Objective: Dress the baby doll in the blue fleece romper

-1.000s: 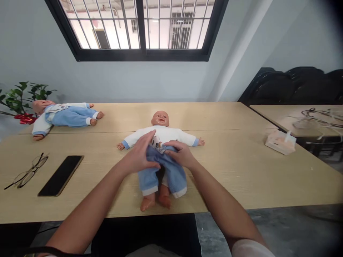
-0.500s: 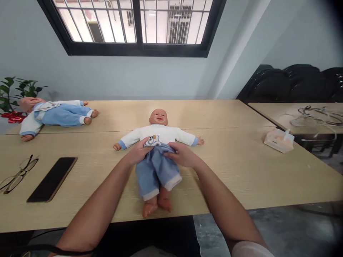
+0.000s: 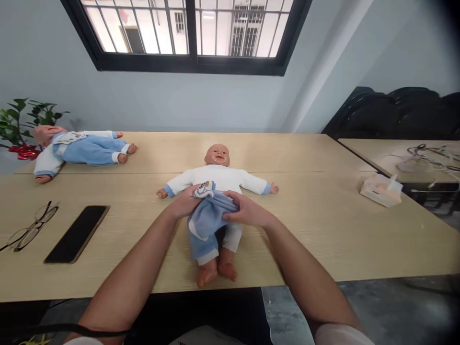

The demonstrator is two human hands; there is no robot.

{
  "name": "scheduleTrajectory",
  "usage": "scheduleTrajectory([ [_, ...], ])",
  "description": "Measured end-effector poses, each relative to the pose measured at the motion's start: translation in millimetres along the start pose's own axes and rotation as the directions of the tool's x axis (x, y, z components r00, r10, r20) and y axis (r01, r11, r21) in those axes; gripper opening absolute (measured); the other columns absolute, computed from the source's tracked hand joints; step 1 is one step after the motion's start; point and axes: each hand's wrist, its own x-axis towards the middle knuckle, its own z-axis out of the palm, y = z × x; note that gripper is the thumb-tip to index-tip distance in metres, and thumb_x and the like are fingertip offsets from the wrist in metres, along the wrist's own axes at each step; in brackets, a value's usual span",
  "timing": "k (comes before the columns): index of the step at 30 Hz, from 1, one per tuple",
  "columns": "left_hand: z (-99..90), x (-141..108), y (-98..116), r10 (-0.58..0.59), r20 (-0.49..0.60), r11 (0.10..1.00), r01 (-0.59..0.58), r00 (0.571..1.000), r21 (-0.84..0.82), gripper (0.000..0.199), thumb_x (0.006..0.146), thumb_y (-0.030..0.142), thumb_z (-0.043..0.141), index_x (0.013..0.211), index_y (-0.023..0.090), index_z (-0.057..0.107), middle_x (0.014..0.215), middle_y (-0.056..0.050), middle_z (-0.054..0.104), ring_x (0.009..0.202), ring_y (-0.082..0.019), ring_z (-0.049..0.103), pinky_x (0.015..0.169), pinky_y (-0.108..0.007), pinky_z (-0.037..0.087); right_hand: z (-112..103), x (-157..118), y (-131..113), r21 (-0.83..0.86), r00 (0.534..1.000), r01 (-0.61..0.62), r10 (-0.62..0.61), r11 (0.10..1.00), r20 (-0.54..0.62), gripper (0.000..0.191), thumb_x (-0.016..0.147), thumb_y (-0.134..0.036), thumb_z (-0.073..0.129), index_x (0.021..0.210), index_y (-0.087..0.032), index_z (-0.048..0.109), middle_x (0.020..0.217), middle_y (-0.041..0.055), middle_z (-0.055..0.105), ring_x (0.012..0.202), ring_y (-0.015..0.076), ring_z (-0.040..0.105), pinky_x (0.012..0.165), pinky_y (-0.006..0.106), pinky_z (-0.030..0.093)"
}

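Between left grip (image 3: 184, 202), right grip (image 3: 248, 209): trousers (image 3: 208, 216) (bunched).

2 pale sleeves (image 3: 341, 334) end around the elbows, leaving the forearms (image 3: 309, 266) and fingers (image 3: 235, 217) bare.

Doll (image 3: 220, 177) in white top on its back on wooden table (image 3: 305, 225), arms spread, feet toward person. Left hand (image 3: 186, 202) gripping blue trousers (image 3: 208, 216) beside printed white patch (image 3: 205, 189); right hand (image 3: 248, 211) pinching bunched fabric. Second doll (image 3: 88, 149) far left, near leafy plant (image 3: 14, 120). Glasses (image 3: 30, 234) beside phone (image 3: 77, 235), left. Tissue box (image 3: 379, 190) right. Barred window (image 3: 192, 62) beyond.
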Motion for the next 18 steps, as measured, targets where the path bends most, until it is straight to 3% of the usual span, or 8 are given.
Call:
scheduleTrajectory([
  [4, 0.5, -4.5, 7.9, 0.006, 0.118, 0.999, -0.01, 0.993, 0.038, 0.062, 0.082, 0.066, 0.071, 0.117, 0.015, 0.07, 0.114, -0.01, 0.075, 0.109, -0.031, 0.067, 0.1, -0.043, 0.053, -7.0, 3.8, 7.4, 0.056, 0.987, 0.009, 0.0, 0.998, -0.161, 0.019, 0.084, -0.034, 0.073, 0.096, -0.02, 0.071, 0.089, 0.0003, 0.069, 0.082, 0.0176, 0.062, 0.077, 0.03, 0.047],
  [6, 2.3, -6.5, 15.7, 0.006, 0.197, 0.99, -0.034, 0.98, 0.139, 0.073, 0.072, 0.066, 0.08, 0.124, 0.017, 0.068, 0.121, -0.009, 0.074, 0.116, -0.034, 0.065, 0.103, -0.046, 0.052, -10.5, 5.7, 14.7, 0.189, 0.963, 0.051, 0.002, 0.981, -0.271, 0.023, 0.082, -0.041, 0.074, 0.089, -0.019, 0.071, 0.086, 0.001, 0.07, 0.081, 0.0189, 0.063, 0.078, 0.031, 0.049],
  [8, 5.2, -7.2, 22.4, -0.02, 0.251, 0.971, -0.041, 0.968, 0.237, 0.073, 0.07, 0.062, 0.083, 0.126, 0.019, 0.068, 0.121, -0.008, 0.075, 0.115, -0.034, 0.066, 0.103, -0.047, 0.052, -9.7, 6.8, 20.0, 0.357, 0.944, 0.106, 0.019, 0.928, -0.329, 0.031, 0.077, -0.045, 0.078, 0.095, -0.021, 0.072, 0.092, 0.0023, 0.073, 0.087, 0.0212, 0.067, 0.084, 0.033, 0.051],
  [10, 8.1, -6.0, 25.0, -0.018, 0.252, 0.96, -0.053, 0.968, 0.275, 0.06, 0.08, 0.06, 0.076, 0.124, 0.02, 0.07, 0.121, -0.007, 0.075, 0.114, -0.032, 0.067, 0.104, -0.046, 0.052, -3.9, 6.7, 21.4, 0.489, 0.952, 0.127, 0.033, 0.863, -0.305, 0.037, 0.076, -0.048, 0.08, 0.101, -0.022, 0.072, 0.1, 0.0038, 0.075, 0.095, 0.023, 0.069, 0.09, 0.035, 0.052],
  [13, 10.8, -2.5, 19.3, 0.07, 0.163, 0.98, -0.099, 0.984, 0.173, 0.05, 0.091, 0.058, 0.064, 0.122, 0.019, 0.07, 0.123, -0.008, 0.074, 0.117, -0.029, 0.066, 0.107, -0.043, 0.05, 7.4, 5.1, 17.2, 0.58, 0.983, 0.089, 0.022, 0.81, -0.182, 0.047, 0.077, -0.053, 0.081, 0.113, -0.022, 0.072, 0.113, 0.006, 0.074, 0.105, 0.0236, 0.069, 0.097, 0.036, 0.051],
  [16, 11.2, -1.2, 9.4, 0.059, 0.042, 0.997, -0.061, 0.997, 0.036, 0.052, 0.09, 0.062, 0.065, 0.112, 0.015, 0.07, 0.11, -0.01, 0.076, 0.103, -0.028, 0.069, 0.096, -0.042, 0.056, 9.2, 3.6, 12.8, 0.552, 0.998, -0.019, 0.047, 0.834, -0.036, 0.059, 0.071, -0.049, 0.088, 0.12, -0.023, 0.069, 0.116, 0.0054, 0.073, 0.101, 0.0209, 0.068, 0.091, 0.033, 0.052],
  [18, 11.3, -2.9, 6.8, 0.028, 0.035, 1.0, -0.029, 0.999, 0.003, 0.055, 0.087, 0.064, 0.067, 0.109, 0.014, 0.069, 0.104, -0.009, 0.075, 0.096, -0.027, 0.069, 0.09, -0.041, 0.057, 3.2, 3.1, 11.9, 0.482, 0.997, -0.062, 0.081, 0.874, -0.018, 0.054, 0.07, -0.044, 0.09, 0.114, -0.022, 0.07, 0.109, 0.0039, 0.073, 0.094, 0.0182, 0.067, 0.085, 0.029, 0.052],
])
